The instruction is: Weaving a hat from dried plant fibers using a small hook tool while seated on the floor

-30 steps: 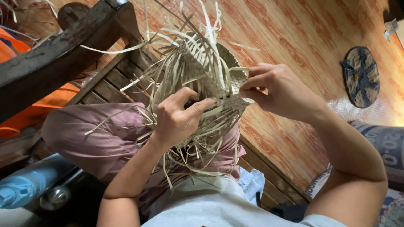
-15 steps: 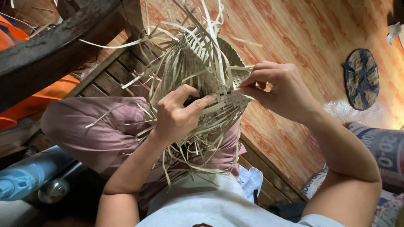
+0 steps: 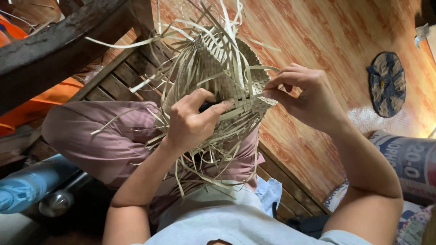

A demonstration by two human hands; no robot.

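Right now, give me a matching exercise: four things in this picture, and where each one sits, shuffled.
Things:
1. half-woven basket
2. left hand
3. right hand
4. round dark mat

Places:
A. flat on the wood-pattern floor, far right
B. pinching a strip at the basket's right edge
C. held over the lap, loose strips sticking out
D. gripping the basket's lower rim

Pairs: 1-C, 2-D, 3-B, 4-A

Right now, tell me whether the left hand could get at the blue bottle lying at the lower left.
Probably not without letting go: the left hand grips the half-woven basket over the lap, and the blue bottle lies off past the knee, though nothing blocks the way.
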